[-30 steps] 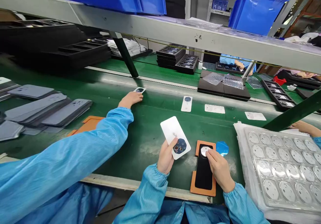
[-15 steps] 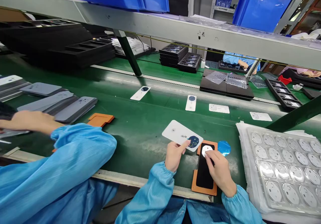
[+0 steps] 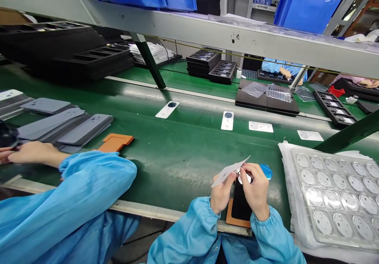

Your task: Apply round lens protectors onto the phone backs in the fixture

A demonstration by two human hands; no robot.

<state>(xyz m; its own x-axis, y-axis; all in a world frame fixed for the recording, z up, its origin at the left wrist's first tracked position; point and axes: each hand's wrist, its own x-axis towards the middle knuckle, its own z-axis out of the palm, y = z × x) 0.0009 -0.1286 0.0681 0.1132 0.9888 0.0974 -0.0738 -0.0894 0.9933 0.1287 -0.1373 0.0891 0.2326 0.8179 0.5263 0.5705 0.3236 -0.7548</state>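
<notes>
My left hand [image 3: 220, 194] grips a thin white phone back panel [image 3: 226, 172] between thumb and fingers, tilted almost edge-on. Its dark round camera area is turned out of sight. My right hand [image 3: 256, 190] is pinched at the panel's far end; what its fingertips hold, if anything, is hidden. Beneath both hands sits an orange fixture [image 3: 237, 217] with a black plate [image 3: 240, 205] in it. A white round disc [image 3: 245, 178] shows just under the right fingers, at the plate's upper end. Beside it lies a shiny blue round film [image 3: 266, 171].
At right stands a clear tray of white discs [image 3: 340, 205]. Several white panels [image 3: 228, 121] lie along the bench's back. A co-worker's hand [image 3: 37, 153] is at left near stacked grey panels [image 3: 85, 130] and another orange fixture [image 3: 115, 142]. A metal shelf beam [image 3: 189, 29] crosses above.
My left hand has moved right and tilted the white panel up over the fixture. My right fingers have come up from the disc to the panel's end. The co-worker's hand has shifted slightly.
</notes>
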